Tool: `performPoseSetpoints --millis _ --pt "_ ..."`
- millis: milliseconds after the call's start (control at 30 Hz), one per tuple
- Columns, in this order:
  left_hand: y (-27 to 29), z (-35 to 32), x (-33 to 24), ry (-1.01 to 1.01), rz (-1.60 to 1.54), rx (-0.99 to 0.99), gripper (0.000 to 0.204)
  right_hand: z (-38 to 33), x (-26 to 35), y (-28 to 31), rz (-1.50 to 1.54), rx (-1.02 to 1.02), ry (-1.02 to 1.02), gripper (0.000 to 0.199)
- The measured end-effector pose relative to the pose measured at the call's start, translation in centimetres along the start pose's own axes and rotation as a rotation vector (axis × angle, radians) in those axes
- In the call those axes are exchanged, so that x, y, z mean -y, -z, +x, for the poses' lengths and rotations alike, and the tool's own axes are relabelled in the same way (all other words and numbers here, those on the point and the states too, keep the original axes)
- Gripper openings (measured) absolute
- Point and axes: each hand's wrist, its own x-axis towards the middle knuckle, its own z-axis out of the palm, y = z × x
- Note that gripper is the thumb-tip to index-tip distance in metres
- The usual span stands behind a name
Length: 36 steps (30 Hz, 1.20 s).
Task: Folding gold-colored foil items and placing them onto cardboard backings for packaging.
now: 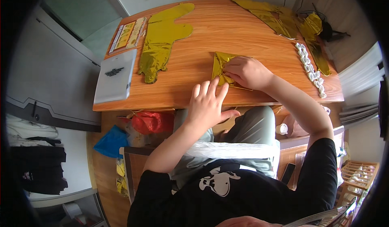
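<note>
A square of folded gold foil lies near the front edge of the wooden table, wrinkled in its middle. My right hand is over its right part, fingers curled down and pinching the foil; the fingertips are partly hidden. My left hand is at the table's front edge with its fingers spread. Its fingertips reach the foil's lower left edge, and the thumb points right over my lap. Left of the foil lies a large flat gold shape, like an uninflated foil balloon.
More crumpled gold foil lies at the far right. Several small white bundles form a row at the right edge. A pale flat package and a printed card pack sit at the left. Red and blue bags are below the table.
</note>
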Motion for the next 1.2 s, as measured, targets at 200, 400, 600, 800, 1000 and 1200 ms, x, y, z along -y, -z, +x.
performPoseSetpoints --millis 200,400,600,800,1000,1200 --pt "-0.3 2.3 1.4 0.022 -0.042 0.045 0.07 -1.3 0.1 0.3 0.023 -0.098 0.055 0.022" --pt "-1.3 6.8 5.3 -0.054 -0.337 0.113 0.025 -1.4 0.1 0.7 0.181 0.036 -0.054 0.024" --pt "-4.0 8.0 7.3 -0.259 -0.418 0.217 0.066 -1.4 0.0 0.6 0.322 0.003 -0.245 0.018" --pt "-4.3 9.1 7.0 -0.33 -0.408 0.393 0.065 -1.3 -1.1 1.2 0.427 0.029 -0.408 0.016" --pt "-4.8 8.5 7.2 -0.296 -0.347 0.374 0.059 -2.4 -0.7 2.1 0.745 -0.196 -0.722 0.018" --pt "-4.8 8.9 6.7 -0.396 -0.318 0.273 0.051 -7.1 6.3 0.6 -0.137 -0.384 -0.708 0.023"
